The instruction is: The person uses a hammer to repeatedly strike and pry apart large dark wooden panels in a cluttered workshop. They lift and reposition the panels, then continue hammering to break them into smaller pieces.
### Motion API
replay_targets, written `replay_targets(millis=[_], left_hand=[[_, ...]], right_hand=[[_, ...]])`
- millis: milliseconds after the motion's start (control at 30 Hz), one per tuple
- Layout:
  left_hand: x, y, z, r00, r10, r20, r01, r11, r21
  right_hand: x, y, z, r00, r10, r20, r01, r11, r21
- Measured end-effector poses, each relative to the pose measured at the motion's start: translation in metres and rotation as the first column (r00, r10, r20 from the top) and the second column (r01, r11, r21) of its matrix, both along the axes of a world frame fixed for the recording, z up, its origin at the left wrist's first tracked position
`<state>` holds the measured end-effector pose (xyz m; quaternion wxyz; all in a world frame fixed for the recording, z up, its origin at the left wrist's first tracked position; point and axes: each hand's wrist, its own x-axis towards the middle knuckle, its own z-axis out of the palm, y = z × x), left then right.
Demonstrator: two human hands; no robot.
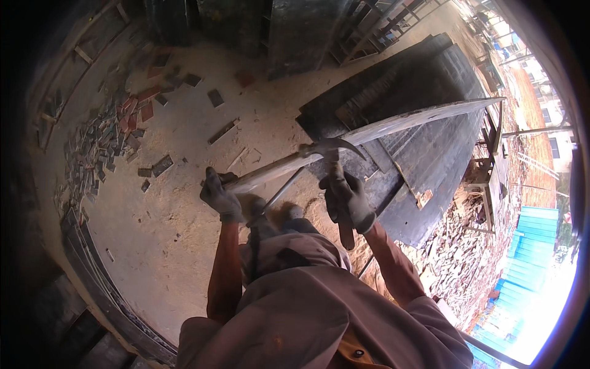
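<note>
Head view: hands closed, left (pixel 220 195) gripping plank (pixel 369 130), right (pixel 347 198) hammer (pixel 335 166).

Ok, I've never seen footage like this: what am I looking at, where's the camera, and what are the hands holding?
The single picture comes from a fisheye camera on the person's head, looking down, so straight edges bend near the rim. There is no robot: both gloved hands belong to the wearer. The left hand grips the near end of a long plank. The right hand holds a claw hammer, its head at the plank. Below is a dusty floor with wood scraps to the left and dark stacked boards to the right.
</note>
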<state>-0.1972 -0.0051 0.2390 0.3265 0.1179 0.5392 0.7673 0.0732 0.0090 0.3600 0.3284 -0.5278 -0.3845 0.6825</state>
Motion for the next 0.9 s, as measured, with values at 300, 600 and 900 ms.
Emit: replay_targets(millis=[300, 600, 900], left_hand=[[-0.002, 0.014, 0.008, 0.998, -0.02, -0.057, 0.018, 0.999, -0.032], [-0.001, 0.013, 0.004, 1.0, 0.024, -0.019, -0.025, 0.999, -0.035], [0.003, 0.015, 0.02, 0.972, 0.047, -0.23, -0.076, 0.99, -0.118]], right_hand=[[-0.008, 0.0, -0.004, 0.992, -0.103, 0.076, 0.083, 0.969, 0.231], [-0.043, 0.014, -0.074, 0.566, -0.144, 0.812, -0.498, 0.725, 0.476], [-0.065, 0.011, -0.084, 0.408, 0.015, 0.913, -0.788, 0.51, 0.344]])
